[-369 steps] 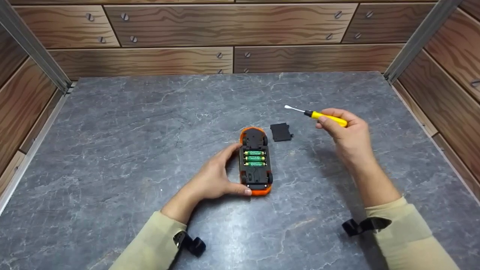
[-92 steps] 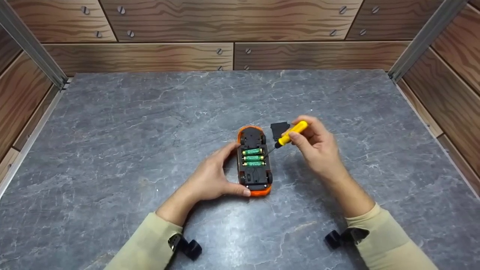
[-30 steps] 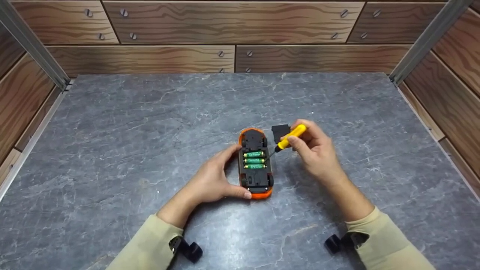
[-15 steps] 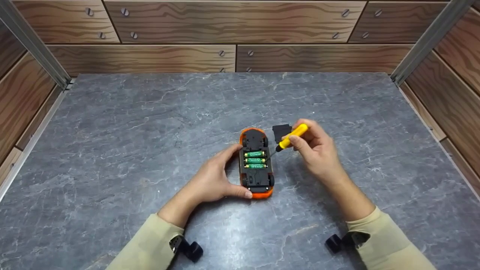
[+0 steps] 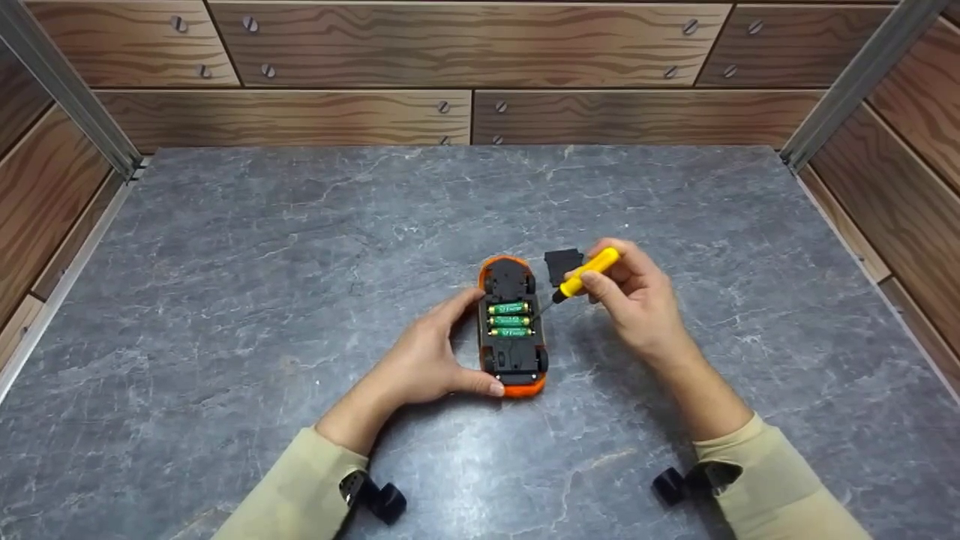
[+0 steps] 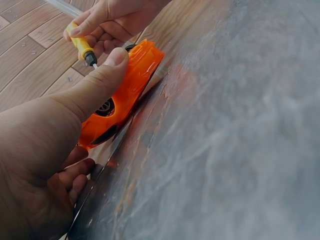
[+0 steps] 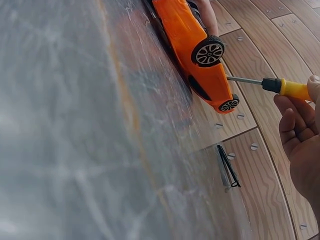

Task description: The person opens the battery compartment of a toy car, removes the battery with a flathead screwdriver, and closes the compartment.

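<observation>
Orange rims the toy car [image 5: 517, 356], which we see lying upside down on the grey table [image 5: 300, 240], three green batteries [image 5: 510, 321] side by side in its black underside. The left hand [image 5: 424, 352] grips it along the left, thumb at the near end. From the right, the right hand [image 5: 641, 307] pinches a yellow screwdriver [image 5: 591, 273], its tip down by the batteries; we cannot tell whether it touches them. A black cover [image 5: 559, 264] lies just right of the car's far end. The table stretches left, right and far, up to the wood-patterned wall [image 5: 300, 116].
</observation>
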The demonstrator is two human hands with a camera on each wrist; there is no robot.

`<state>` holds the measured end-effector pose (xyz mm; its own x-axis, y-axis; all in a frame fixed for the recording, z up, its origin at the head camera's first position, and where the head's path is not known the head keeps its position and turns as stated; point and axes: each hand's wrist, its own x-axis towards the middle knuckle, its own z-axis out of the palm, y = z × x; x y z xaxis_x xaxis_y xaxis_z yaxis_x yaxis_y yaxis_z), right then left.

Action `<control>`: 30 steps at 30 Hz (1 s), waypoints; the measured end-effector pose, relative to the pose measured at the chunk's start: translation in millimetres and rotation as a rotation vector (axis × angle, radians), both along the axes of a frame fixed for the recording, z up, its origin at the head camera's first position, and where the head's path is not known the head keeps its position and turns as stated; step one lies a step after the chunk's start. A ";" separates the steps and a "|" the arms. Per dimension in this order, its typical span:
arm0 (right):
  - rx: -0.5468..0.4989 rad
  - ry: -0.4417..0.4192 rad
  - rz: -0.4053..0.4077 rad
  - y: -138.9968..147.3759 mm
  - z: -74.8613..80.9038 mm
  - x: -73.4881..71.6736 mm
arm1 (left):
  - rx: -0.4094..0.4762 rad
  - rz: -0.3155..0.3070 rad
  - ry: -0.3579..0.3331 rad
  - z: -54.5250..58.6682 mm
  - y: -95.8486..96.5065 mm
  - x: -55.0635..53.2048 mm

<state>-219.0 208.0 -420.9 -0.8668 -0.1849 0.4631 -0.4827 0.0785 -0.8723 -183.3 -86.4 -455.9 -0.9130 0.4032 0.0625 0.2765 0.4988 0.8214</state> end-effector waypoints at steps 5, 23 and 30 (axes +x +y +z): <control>-0.023 -0.010 0.024 2.2 -1.9 -2.3 | 0.001 0.002 -0.009 0.1 0.0 0.1; -0.173 -0.151 0.054 8.1 -8.3 -7.3 | 0.002 -0.001 -0.001 0.7 -0.4 0.3; -0.171 -0.151 0.037 6.5 -6.3 -6.4 | -0.001 0.000 -0.002 0.6 -0.7 0.5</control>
<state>-225.4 214.6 -427.2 -0.9228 -0.1478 0.3559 -0.3455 -0.0920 -0.9339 -182.8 -87.2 -455.3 -0.9133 0.4029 0.0602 0.2746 0.4997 0.8215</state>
